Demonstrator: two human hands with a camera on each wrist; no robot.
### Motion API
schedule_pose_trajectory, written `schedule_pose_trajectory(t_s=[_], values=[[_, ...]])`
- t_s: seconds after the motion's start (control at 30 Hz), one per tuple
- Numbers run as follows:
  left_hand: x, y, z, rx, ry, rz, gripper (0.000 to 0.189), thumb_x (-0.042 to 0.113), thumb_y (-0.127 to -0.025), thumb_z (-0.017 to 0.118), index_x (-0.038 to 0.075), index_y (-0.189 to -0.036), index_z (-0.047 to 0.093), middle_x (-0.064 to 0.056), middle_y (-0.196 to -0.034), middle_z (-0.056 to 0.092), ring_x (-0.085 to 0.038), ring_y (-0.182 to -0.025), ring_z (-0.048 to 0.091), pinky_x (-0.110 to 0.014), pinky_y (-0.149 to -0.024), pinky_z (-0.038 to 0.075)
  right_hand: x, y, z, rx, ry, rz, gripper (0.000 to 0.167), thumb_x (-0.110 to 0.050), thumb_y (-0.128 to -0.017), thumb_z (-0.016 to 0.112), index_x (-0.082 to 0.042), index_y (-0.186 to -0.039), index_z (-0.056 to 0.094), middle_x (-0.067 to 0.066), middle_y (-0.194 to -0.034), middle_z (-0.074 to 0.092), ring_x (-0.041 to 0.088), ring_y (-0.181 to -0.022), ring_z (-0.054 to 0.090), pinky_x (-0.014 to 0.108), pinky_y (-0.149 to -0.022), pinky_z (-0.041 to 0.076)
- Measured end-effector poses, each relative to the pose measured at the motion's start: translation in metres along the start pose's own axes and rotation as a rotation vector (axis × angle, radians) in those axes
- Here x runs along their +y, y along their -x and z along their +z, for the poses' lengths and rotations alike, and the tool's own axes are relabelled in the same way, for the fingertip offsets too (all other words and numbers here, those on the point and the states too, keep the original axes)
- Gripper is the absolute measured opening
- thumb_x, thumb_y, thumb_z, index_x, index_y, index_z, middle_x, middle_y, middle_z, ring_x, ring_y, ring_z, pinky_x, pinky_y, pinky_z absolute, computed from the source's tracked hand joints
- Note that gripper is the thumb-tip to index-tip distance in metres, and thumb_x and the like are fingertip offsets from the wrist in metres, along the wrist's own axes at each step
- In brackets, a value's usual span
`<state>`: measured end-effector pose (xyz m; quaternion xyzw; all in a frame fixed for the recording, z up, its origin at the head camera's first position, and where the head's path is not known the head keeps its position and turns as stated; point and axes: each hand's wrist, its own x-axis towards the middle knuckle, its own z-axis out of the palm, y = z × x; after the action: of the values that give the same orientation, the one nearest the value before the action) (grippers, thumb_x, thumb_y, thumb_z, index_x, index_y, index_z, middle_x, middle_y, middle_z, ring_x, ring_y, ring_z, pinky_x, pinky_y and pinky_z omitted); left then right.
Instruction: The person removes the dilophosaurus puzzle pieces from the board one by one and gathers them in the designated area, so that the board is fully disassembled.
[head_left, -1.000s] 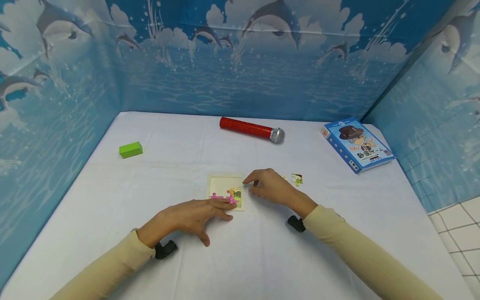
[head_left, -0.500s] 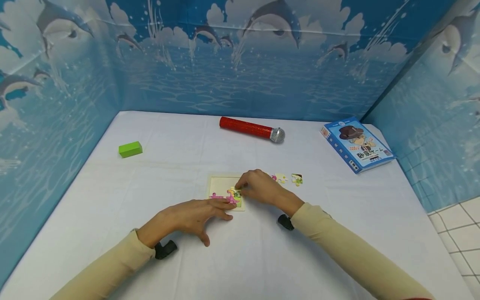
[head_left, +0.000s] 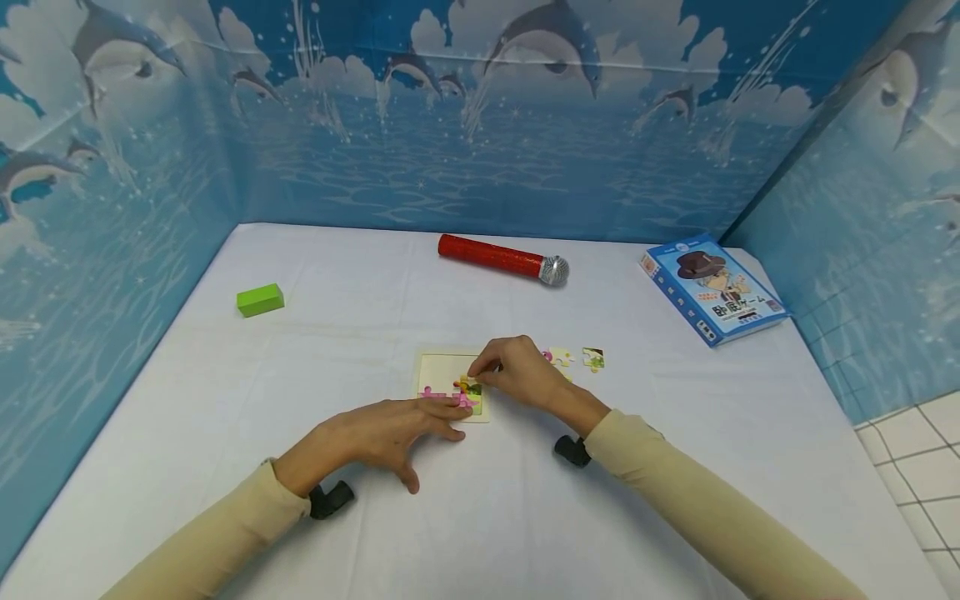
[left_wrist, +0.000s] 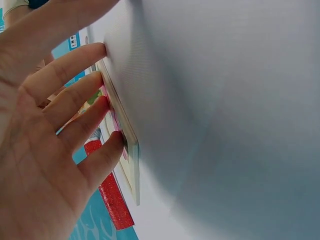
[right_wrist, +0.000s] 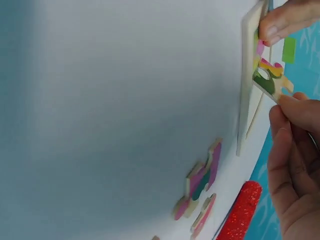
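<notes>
Puzzle piece tilted up at the right side of a shallow tray, pinched in the right hand; the left hand, fingers spread, rested fingertips on the tray's near edge.

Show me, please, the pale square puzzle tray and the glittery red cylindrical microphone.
Pale square puzzle tray (head_left: 442,369), head view: bare inner floor.
Glittery red cylindrical microphone (head_left: 498,257), head view: red handle.

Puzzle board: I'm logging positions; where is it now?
In the head view, the puzzle board lies below and slightly left of centre, the left hand at its near edge, the right hand at its right, the red microphone beyond.
</notes>
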<state>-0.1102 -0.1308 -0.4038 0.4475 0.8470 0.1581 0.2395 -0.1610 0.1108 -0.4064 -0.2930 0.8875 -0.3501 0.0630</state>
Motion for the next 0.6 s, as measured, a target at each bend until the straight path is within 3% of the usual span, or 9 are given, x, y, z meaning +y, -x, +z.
schedule_pose_trajectory(t_s=[0.27, 0.6], values=[[0.0, -0.001, 0.003, -0.004, 0.019, -0.009, 0.079, 0.028, -0.065, 0.093, 0.016, -0.137, 0.06, 0.008, -0.159, 0.029, -0.016, -0.148, 0.021, -0.039, -0.115, 0.029, 0.009, 0.019, -0.025, 0.035, -0.092, 0.143, 0.01, -0.007, -0.087, 0.074, -0.012, -0.095, 0.079, -0.004, -0.092, 0.072, 0.01, -0.078, 0.063, 0.027, -0.068, 0.054], [0.0, 0.002, 0.001, -0.003, -0.007, -0.018, 0.079, 0.03, -0.066, 0.093, 0.018, -0.137, 0.06, 0.008, -0.159, 0.031, -0.016, -0.148, 0.022, -0.043, -0.112, 0.034, 0.058, 0.078, -0.075, 0.059, -0.062, 0.382, 0.011, -0.012, -0.089, 0.072, -0.012, -0.098, 0.079, 0.004, -0.102, 0.073, 0.02, -0.091, 0.063, 0.033, -0.077, 0.052]])
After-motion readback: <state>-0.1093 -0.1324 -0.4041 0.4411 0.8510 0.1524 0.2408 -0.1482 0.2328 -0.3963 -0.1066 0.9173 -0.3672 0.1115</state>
